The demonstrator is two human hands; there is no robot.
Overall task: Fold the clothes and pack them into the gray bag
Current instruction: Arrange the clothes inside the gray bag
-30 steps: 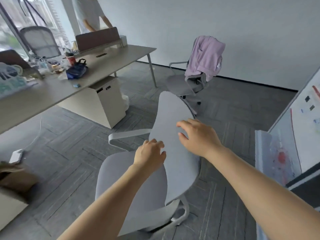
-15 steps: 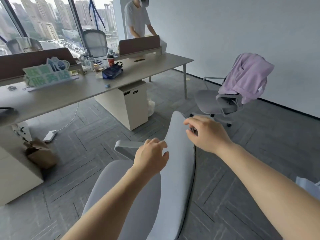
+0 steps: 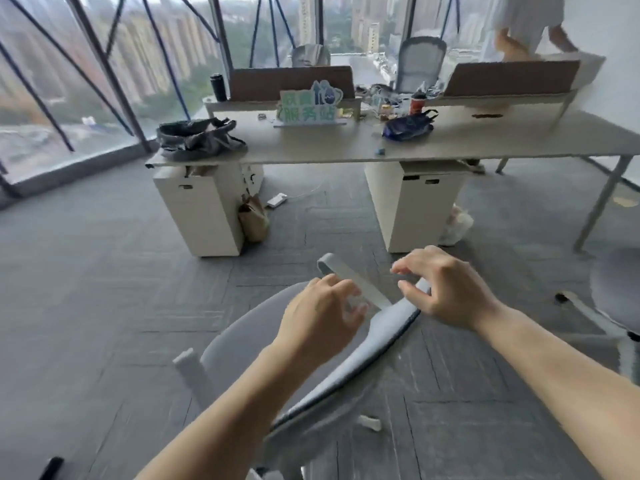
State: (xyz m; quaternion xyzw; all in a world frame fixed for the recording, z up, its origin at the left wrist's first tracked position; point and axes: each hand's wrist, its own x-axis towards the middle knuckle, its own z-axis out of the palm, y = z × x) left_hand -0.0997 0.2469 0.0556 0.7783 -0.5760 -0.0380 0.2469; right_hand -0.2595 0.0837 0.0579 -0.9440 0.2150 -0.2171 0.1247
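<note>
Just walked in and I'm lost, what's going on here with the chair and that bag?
A person stands over a gray office chair. Both hands, left and right, hover at its backrest with fingers loosely spread, holding nothing. The gray bag sits open on the left end of the desk. No clothes are in the hands, so neither folding nor packing is underway. Another person stands behind the desk.
</note>
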